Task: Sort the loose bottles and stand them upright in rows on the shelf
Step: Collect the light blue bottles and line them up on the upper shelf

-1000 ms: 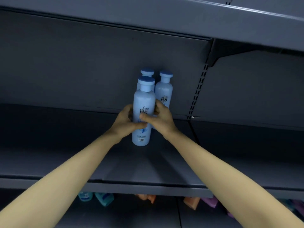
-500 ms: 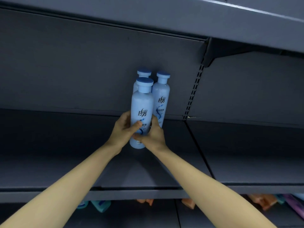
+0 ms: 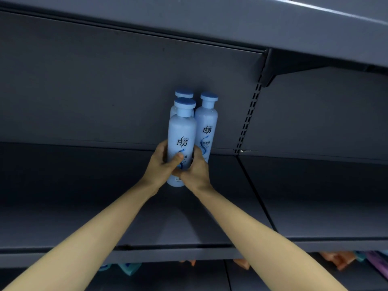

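Three pale blue bottles with darker blue caps stand upright near the back of the grey shelf (image 3: pixel 84 206). The front bottle (image 3: pixel 181 133) is held low on its body by both hands: my left hand (image 3: pixel 161 164) wraps its left side with the thumb across the label, and my right hand (image 3: pixel 196 171) cups its right side. Its base rests on or just above the shelf; I cannot tell which. Directly behind it a second bottle (image 3: pixel 184 95) shows mostly its cap. A third bottle (image 3: pixel 206 122) stands to the right, touching the front one.
A shelf board (image 3: pixel 252 22) hangs overhead, carried by a bracket (image 3: pixel 279 68) on a slotted upright (image 3: pixel 247 120). A seam splits the shelf to the right of the bottles. Orange, teal and purple items (image 3: pixel 340 259) lie on the lower level below the shelf's front edge.
Both hands have slid lower on the front bottle and closed nearer together. The bottle has been pushed further back, next to the two standing ones.
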`<state>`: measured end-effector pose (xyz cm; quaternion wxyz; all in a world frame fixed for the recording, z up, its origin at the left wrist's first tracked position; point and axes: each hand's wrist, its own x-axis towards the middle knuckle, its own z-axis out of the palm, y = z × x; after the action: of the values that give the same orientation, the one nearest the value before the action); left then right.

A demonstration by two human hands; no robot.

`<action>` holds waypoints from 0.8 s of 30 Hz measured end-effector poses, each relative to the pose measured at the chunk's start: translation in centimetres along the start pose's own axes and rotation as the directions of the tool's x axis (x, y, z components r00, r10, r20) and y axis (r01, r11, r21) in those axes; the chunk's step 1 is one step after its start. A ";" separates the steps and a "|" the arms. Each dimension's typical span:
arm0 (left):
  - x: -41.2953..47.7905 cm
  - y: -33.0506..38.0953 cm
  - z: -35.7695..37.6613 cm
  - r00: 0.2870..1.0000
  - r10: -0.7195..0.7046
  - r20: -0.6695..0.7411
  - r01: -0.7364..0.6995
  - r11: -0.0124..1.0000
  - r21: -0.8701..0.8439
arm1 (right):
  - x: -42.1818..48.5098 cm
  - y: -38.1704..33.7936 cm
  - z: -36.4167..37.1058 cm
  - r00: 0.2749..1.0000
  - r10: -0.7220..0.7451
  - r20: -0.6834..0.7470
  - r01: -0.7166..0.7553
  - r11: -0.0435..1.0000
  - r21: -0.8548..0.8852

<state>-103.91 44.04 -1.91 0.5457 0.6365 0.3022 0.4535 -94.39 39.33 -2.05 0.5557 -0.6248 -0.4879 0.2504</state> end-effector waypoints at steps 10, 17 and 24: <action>0.5 -0.1 0.3 0.999 -0.021 0.029 0.020 0.999 0.050 | 0.4 0.0 0.2 1.000 -0.023 -0.009 0.023 1.000 -0.018; 0.9 -0.2 0.3 0.999 -0.023 0.027 0.021 0.997 0.072 | 0.7 -0.2 0.3 1.000 -0.022 0.002 0.022 0.999 -0.030; 1.2 -0.3 0.2 0.999 -0.039 0.035 0.036 0.996 0.080 | 0.8 -0.1 0.3 1.000 -0.019 0.011 0.020 0.999 -0.036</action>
<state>-103.23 45.08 -1.94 0.5338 0.6602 0.3219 0.4192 -94.37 40.21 -1.82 0.5440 -0.6286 -0.5015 0.2394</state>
